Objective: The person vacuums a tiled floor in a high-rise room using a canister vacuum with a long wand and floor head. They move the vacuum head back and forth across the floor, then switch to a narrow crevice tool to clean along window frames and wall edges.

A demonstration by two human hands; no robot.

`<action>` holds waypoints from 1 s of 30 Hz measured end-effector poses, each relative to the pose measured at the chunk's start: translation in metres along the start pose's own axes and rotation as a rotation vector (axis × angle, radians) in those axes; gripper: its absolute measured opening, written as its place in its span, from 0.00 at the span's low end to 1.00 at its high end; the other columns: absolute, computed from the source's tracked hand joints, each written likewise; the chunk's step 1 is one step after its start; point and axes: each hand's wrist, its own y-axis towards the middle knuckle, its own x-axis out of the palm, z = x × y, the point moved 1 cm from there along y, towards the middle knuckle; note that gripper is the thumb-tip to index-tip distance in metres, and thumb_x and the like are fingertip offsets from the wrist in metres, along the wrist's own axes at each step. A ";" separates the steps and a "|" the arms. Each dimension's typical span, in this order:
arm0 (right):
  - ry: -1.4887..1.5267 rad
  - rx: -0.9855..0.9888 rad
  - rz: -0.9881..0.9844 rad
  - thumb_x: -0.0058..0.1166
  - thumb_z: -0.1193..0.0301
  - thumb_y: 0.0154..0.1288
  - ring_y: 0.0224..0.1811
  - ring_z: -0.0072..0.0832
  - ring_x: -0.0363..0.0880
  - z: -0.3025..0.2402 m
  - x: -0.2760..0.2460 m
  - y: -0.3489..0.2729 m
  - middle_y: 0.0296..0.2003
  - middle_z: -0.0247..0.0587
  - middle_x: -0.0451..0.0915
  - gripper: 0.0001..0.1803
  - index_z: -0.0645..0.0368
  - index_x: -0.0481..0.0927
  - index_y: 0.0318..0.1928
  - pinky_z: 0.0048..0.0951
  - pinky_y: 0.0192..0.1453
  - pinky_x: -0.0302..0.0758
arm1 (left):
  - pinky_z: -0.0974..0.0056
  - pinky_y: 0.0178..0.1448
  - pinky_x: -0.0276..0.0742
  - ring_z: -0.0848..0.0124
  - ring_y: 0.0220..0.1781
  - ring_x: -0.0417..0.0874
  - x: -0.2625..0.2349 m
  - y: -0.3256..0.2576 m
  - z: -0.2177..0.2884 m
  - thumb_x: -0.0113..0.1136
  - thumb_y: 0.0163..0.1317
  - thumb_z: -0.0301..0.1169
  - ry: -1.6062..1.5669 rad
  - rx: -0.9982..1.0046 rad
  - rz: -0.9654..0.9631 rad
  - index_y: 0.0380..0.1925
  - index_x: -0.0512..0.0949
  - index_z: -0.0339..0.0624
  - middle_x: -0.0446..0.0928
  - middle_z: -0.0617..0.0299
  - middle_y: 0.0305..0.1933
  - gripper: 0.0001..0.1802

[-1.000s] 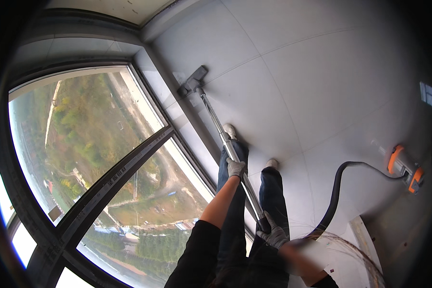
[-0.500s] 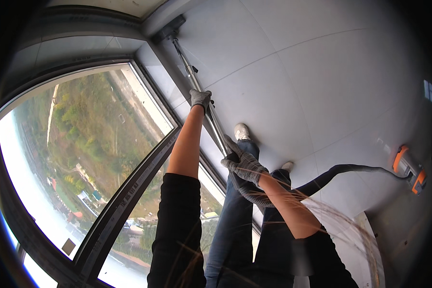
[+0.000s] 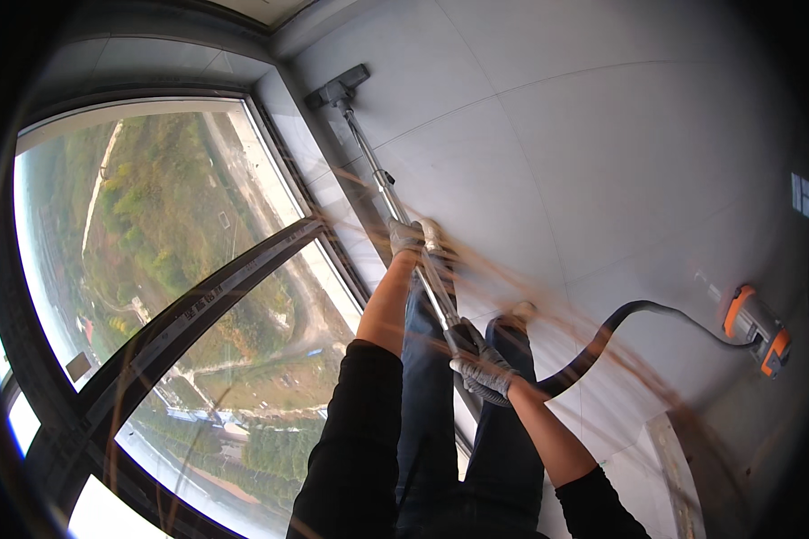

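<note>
A vacuum cleaner wand [image 3: 377, 163] with a shiny metal tube runs from the far floor back toward me. Its wide dark floor head [image 3: 337, 87] rests on the grey tiles beside the window wall. My left hand [image 3: 405, 236], in a grey knitted glove, is wrapped round the middle of the tube. Nearer to me, my gloved right hand [image 3: 484, 366] grips the dark handle at the tube's end. From there a black hose [image 3: 593, 352] curves right to the orange and grey vacuum cleaner body [image 3: 757, 329] on the floor.
Large windows with a dark frame [image 3: 216, 301] fill the left side, showing trees and roads far below. Grey floor tiles [image 3: 548, 162] spread ahead and to the right. My legs and shoes [image 3: 519, 313] stand beneath the wand. A low pale ledge [image 3: 674, 467] is at lower right. Loose hair strands cross the view.
Both hands have drawn the wand back toward me, and the floor head has come away from the far corner. The hose now bends more sharply.
</note>
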 end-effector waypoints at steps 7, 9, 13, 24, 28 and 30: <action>-0.650 0.008 0.300 0.70 0.59 0.51 0.54 0.46 0.79 0.206 -0.098 -0.191 0.58 0.48 0.75 0.56 0.36 0.46 0.75 0.38 0.61 0.73 | 0.51 0.36 0.82 0.48 0.32 0.85 0.151 -0.267 -0.107 0.58 0.59 0.37 -0.166 -0.265 -0.202 0.56 0.56 0.35 0.79 0.38 0.35 0.31; -0.552 0.159 0.307 0.69 0.57 0.51 0.54 0.46 0.79 0.241 -0.116 -0.242 0.56 0.48 0.77 0.53 0.37 0.50 0.74 0.39 0.59 0.74 | 0.51 0.42 0.81 0.47 0.36 0.85 0.188 -0.336 -0.122 0.58 0.58 0.38 0.025 -0.227 -0.202 0.58 0.55 0.33 0.79 0.37 0.36 0.33; -0.678 0.144 0.439 0.68 0.54 0.50 0.53 0.46 0.80 0.265 -0.127 -0.304 0.54 0.48 0.79 0.53 0.38 0.51 0.74 0.40 0.57 0.75 | 0.52 0.52 0.79 0.46 0.46 0.83 0.202 -0.396 -0.118 0.61 0.55 0.40 -0.069 -0.267 -0.257 0.57 0.59 0.32 0.79 0.36 0.44 0.36; -1.376 0.033 0.508 0.63 0.48 0.50 0.40 0.50 0.82 0.021 -0.126 -0.314 0.39 0.52 0.83 0.51 0.31 0.51 0.73 0.45 0.48 0.78 | 0.50 0.20 0.80 0.60 0.18 0.76 0.109 -0.293 0.056 0.60 0.62 0.26 -1.247 -0.367 -0.436 0.44 0.53 0.42 0.70 0.50 0.27 0.23; -1.598 -0.039 0.512 0.61 0.51 0.52 0.43 0.49 0.82 -0.155 -0.139 -0.272 0.42 0.53 0.82 0.49 0.31 0.52 0.73 0.44 0.51 0.77 | 0.49 0.20 0.80 0.58 0.18 0.76 0.082 -0.181 0.171 0.58 0.64 0.27 -1.501 -0.371 -0.386 0.44 0.53 0.46 0.68 0.52 0.26 0.21; -1.728 -0.121 0.516 0.58 0.51 0.55 0.40 0.45 0.82 -0.244 -0.139 -0.244 0.37 0.50 0.82 0.46 0.32 0.52 0.73 0.44 0.50 0.77 | 0.47 0.21 0.80 0.57 0.18 0.76 0.063 -0.124 0.227 0.58 0.65 0.29 -1.653 -0.375 -0.402 0.45 0.55 0.47 0.68 0.54 0.25 0.20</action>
